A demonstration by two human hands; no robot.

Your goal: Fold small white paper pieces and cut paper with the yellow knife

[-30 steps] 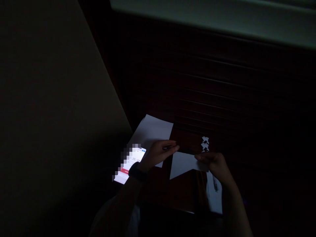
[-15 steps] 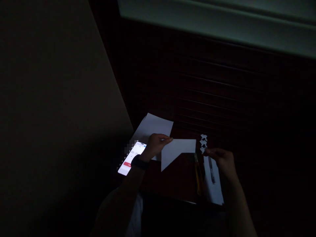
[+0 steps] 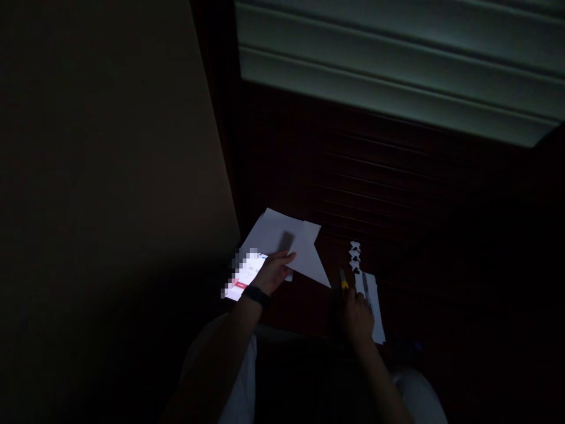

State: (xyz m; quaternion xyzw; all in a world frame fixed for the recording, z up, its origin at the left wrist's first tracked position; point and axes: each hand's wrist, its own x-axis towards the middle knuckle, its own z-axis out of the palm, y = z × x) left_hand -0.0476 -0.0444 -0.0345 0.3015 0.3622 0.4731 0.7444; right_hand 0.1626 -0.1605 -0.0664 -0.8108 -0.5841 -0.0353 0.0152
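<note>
My left hand, a dark band on its wrist, is closed on the edge of a cut piece of white paper. That piece has a notch in its side and overlaps a larger white sheet. My right hand is closed around the handle of a yellow utility knife. The knife's blade points away from me, toward the back of the table. Most of the handle is hidden under my fingers.
A lit phone with a timer lies left, partly behind my left hand. Several small cut paper pieces form a column at right. Below them, a pen lies on white paper. A slatted dark panel stands behind. The room is dim.
My right hand has left the small paper pieces and taken hold of the utility knife. My left hand has turned the cut paper and brought it over the larger sheet. The view has shifted.
</note>
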